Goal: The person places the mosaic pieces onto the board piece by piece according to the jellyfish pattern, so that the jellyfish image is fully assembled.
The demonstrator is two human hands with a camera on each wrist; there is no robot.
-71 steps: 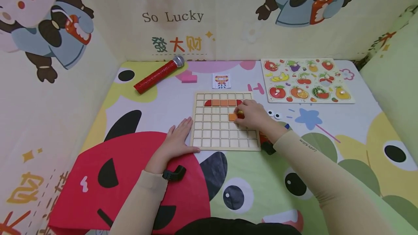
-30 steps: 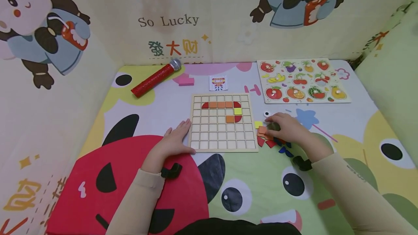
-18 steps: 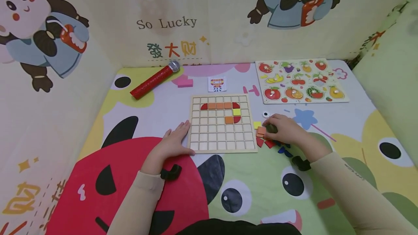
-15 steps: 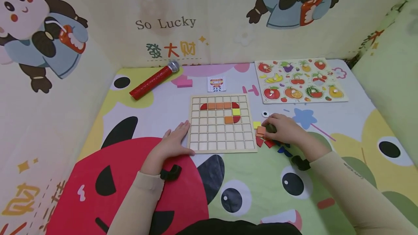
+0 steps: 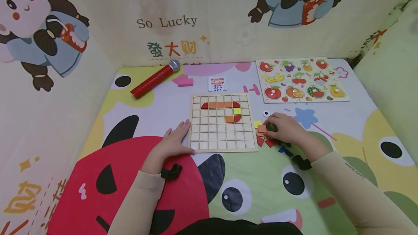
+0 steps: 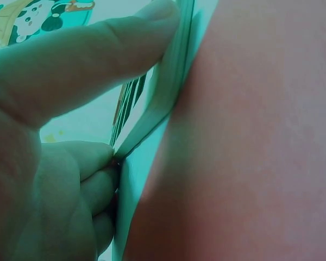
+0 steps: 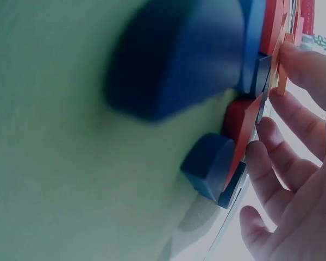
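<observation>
A wooden grid board [image 5: 213, 136] lies on the table, with a row of orange squares [image 5: 220, 104] between red rounded pieces, plus a yellow square [image 5: 237, 111] and another orange square [image 5: 229, 119] below. My left hand [image 5: 173, 141] rests along the board's left edge, fingers extended; the left wrist view shows its thumb [image 6: 136, 32] against the rim. Right of the board, my right hand [image 5: 285, 130] is over a pile of loose pieces. Its thumb and index finger pinch an orange square tile [image 7: 283, 79]. Red pieces [image 5: 260, 141] and blue pieces [image 7: 209, 163] lie beside and beneath it.
A small pattern card [image 5: 217, 83] lies behind the board, near a pink block [image 5: 185, 82] and a red microphone [image 5: 153, 82]. A fruit puzzle board [image 5: 302, 81] stands at the back right. One loose yellow tile [image 5: 257, 124] touches the grid board's right side.
My right hand has left the grid board and moved right to the loose pieces, uncovering the yellow square and lower red piece. Lately it has hardly moved. My left hand stays at the board's edge.
</observation>
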